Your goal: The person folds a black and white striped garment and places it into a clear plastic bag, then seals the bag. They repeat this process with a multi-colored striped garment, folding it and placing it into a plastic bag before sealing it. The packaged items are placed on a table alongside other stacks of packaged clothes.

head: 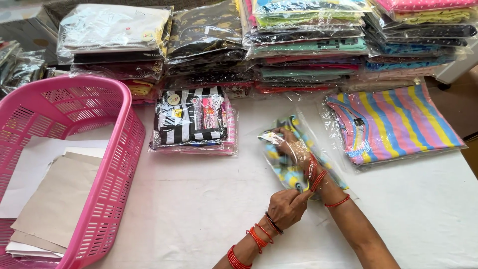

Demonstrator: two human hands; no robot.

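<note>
Grip, right hand: pushed wrist-deep inside the clear plastic bag, fingers closed on the folded blue-and-yellow garment
Grip, left hand: pinching the bag's open edge shut between thumb and fingers
Where: on the white table, between the striped black-and-white packet and the bagged pastel striped shirt
Handling: judged light and limp; cloth will sag and bunch, film looks slick and crinkly
Hold point: garment by its folded edge, bag by the mouth rim
Around: pink basket with paper sheets at left; stacks of bagged clothes behind
</note>
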